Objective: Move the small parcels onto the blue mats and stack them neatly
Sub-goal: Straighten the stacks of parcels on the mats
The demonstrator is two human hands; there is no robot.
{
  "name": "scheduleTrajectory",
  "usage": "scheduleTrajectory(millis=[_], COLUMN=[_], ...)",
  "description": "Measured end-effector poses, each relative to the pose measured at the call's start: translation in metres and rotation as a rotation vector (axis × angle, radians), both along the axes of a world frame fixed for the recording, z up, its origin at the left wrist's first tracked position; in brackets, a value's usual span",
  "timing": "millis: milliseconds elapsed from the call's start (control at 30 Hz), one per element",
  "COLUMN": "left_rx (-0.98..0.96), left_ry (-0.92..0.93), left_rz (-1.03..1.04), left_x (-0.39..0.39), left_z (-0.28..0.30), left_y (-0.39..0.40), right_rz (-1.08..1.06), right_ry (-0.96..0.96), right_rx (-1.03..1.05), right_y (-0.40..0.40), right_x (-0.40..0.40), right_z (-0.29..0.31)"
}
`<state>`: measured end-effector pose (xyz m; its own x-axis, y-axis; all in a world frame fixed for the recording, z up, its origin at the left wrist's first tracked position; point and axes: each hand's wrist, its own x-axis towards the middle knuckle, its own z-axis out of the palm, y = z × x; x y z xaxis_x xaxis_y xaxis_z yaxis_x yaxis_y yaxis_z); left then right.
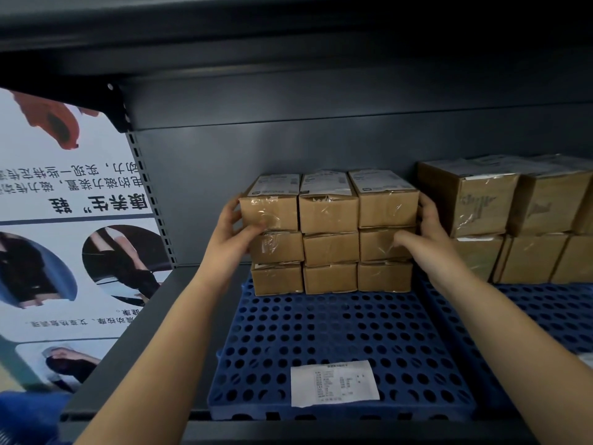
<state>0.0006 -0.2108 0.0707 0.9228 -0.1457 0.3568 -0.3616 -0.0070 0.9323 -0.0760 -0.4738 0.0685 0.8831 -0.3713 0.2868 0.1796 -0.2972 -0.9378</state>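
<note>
Nine parcels (330,232) stand three-by-three at the back of the mat (337,335); left hand (236,231) and right hand (423,229) clasp the stack's sides.

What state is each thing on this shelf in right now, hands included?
Small brown cardboard parcels: stacked three high, three across, at the back of the mat.
Blue perforated plastic mat: flat on the shelf, front part bare.
White paper slip: lying flat on the mat's front.
Left hand: gripping the stack's left side.
Right hand: gripping the stack's right side.
Larger brown cardboard boxes: stacked two high on the right.
</note>
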Motion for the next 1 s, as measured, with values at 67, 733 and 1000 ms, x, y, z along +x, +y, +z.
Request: scheduleTrajectory(millis=[67, 733, 1000], left_rx=[0.004, 0.235, 0.362], left_ry=[0.001, -0.271, -0.560], left_rz=[0.001, 0.282, 0.171], left_x=[-0.001, -0.016, -0.072], left_z=[0.001, 0.004, 0.016], left_y=[-0.001, 0.006, -0.056], right_rz=[0.000, -0.140, -0.246], right_ry=[0.001, -0.139, -0.273], right_rx=[0.000, -0.218, -0.462], right_y=[-0.001, -0.006, -0.029], right_x=[0.000, -0.020, -0.064], right_z=[0.000, -0.007, -0.003])
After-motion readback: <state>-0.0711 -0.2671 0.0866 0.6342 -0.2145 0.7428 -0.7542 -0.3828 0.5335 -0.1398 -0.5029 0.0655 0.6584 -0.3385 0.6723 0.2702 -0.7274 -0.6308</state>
